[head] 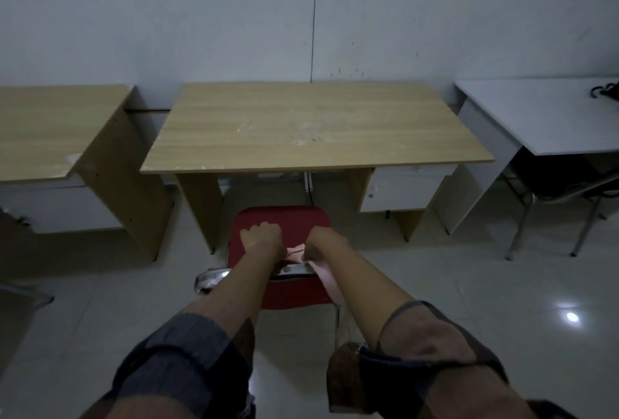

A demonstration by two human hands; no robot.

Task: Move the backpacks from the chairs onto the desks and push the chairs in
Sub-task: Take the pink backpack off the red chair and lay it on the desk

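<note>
A red chair (284, 217) with a chrome frame stands in front of the middle wooden desk (311, 123), its seat partly under the desk edge. My left hand (263, 239) grips the top of the chair's backrest. My right hand (323, 244) grips the same backrest beside it, with a pink strip of cloth (330, 279) caught under its fingers and hanging down. No backpack is on this chair or this desk. A dark bag (606, 91) shows at the right frame edge on the white desk (549, 117).
A second wooden desk (57, 127) stands on the left, close to the middle one. Under the white desk on the right sits a dark chair with metal legs (552, 190). The wall runs behind all desks. Tiled floor (469, 284) surrounds me.
</note>
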